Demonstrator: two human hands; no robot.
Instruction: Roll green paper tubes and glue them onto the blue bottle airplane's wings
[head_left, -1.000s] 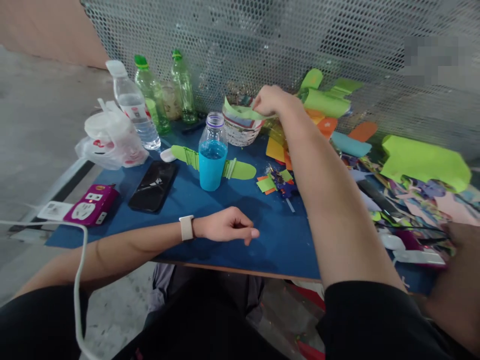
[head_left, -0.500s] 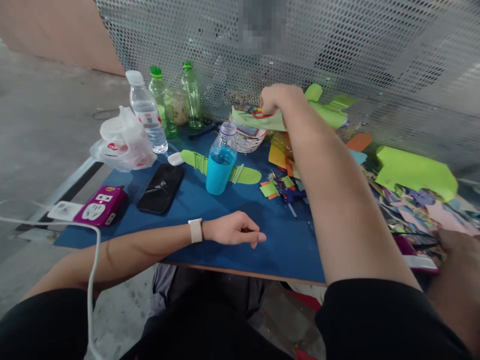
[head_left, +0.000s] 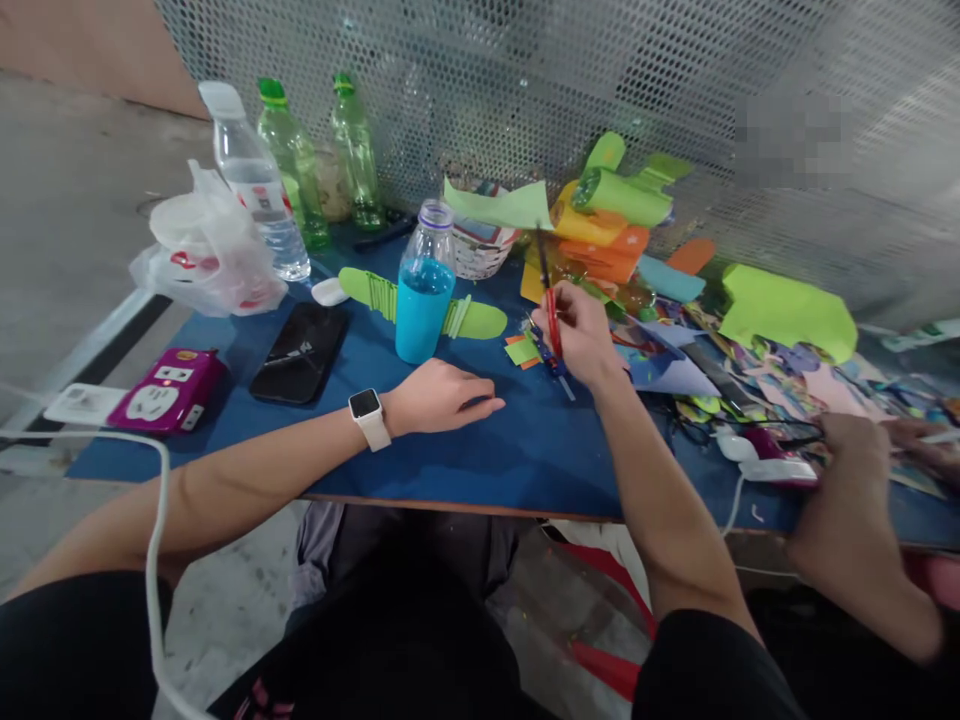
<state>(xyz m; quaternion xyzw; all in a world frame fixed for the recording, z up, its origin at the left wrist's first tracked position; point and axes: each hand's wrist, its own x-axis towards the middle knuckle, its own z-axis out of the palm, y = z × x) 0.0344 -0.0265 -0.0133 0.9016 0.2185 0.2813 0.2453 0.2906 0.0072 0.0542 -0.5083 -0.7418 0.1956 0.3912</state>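
Observation:
In my right hand (head_left: 581, 330) is a pair of scissors (head_left: 553, 325), gripped by the red handles with the dark blades pointing up and away from me. My left hand (head_left: 442, 395) lies on the blue table, its fingers loosely stretched and holding nothing. Behind it stands a clear bottle (head_left: 425, 290) with a bright blue lower part. A green strip (head_left: 484, 320) wound with thin bands passes behind that bottle. Just left of my right hand lie small green and orange paper pieces (head_left: 523, 350). A pale green sheet (head_left: 499, 205) rests over a woven basket (head_left: 480, 255) farther back.
On the left are a phone (head_left: 300, 350), a purple power socket (head_left: 169, 390), a plastic bag (head_left: 210, 250), a water bottle (head_left: 262, 200) and green bottles (head_left: 358, 160). Coloured scraps (head_left: 817, 370) cover the right side, near another person's hand (head_left: 855, 440). A perforated metal panel stands behind.
My right hand has come back from the basket toward me, bringing the scissors out. My left hand has turned more palm-down, with its fingers straighter. The view has shifted a little.

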